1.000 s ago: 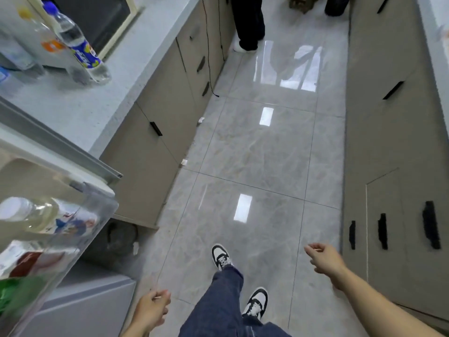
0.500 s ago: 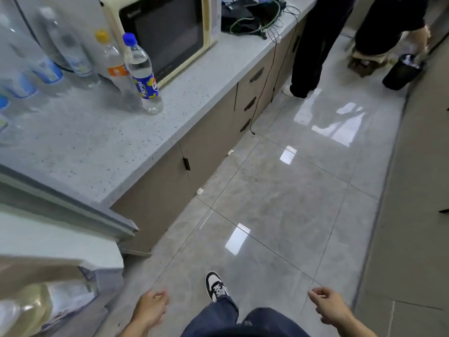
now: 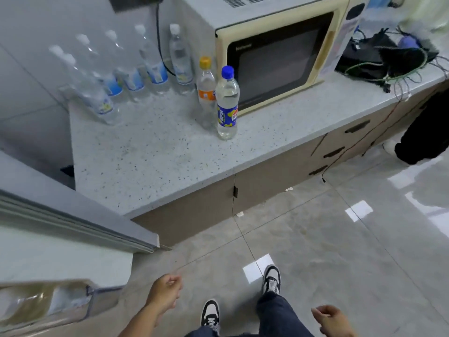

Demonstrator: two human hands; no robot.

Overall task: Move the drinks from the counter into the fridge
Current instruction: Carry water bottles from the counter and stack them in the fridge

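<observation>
Nearby, a microwave [image 3: 279, 59] stands just behind the blue-capped bottle [image 3: 227, 103].

arms: bare, no sleeves in view | trousers [image 3: 279, 314]: dark blue jeans | shoes [image 3: 271, 279]: black-and-white trainers, white laces

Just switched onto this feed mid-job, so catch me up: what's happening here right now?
A person is moving drinks from the counter into the fridge and is between trips. Both hands are free: the left hand and right hand hang loosely curled, low over the floor. The blue-capped bottle and orange-capped bottle stand upright beside the microwave, with a row of clear water bottles behind them. The fridge door shelf at lower left already holds bottles.
</observation>
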